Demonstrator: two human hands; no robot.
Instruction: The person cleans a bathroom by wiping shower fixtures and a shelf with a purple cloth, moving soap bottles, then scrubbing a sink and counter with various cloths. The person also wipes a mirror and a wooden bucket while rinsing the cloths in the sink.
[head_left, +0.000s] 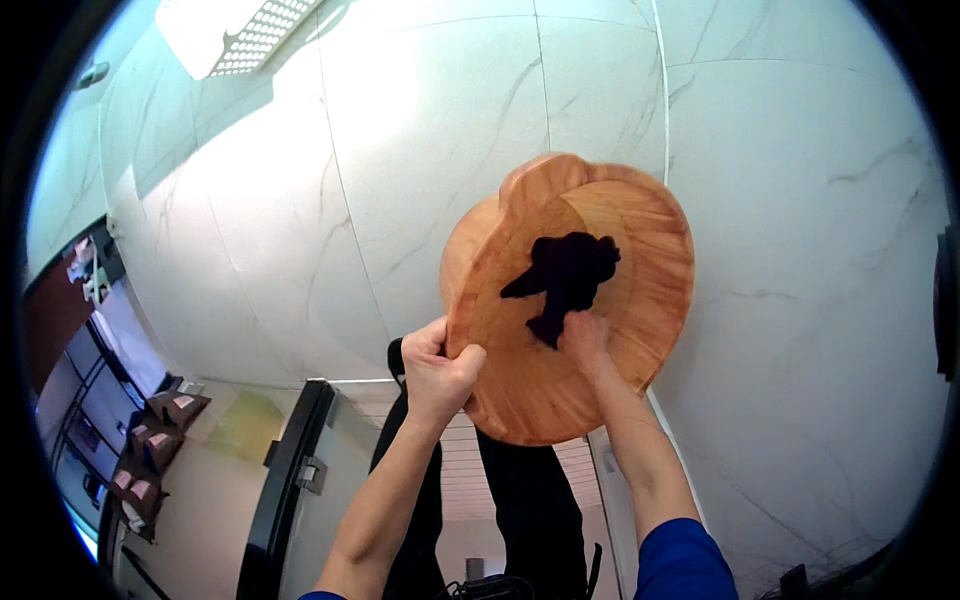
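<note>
A round wooden tub is held up in front of me, its opening turned towards my face. One part of its rim rises higher than the rest. My left hand grips the rim on the near left, thumb on the inside. Inside the tub, my right hand presses a bunched dark cloth against the inner surface. The fingers of that hand are curled on the cloth's lower end, and its rest spreads beyond them. The tub's underside is hidden.
Marble-patterned tiles lie behind the tub. A white perforated plastic basket is at the upper left. Below left stands a black-framed door with a metal hinge. Several brown bags with labels sit further left.
</note>
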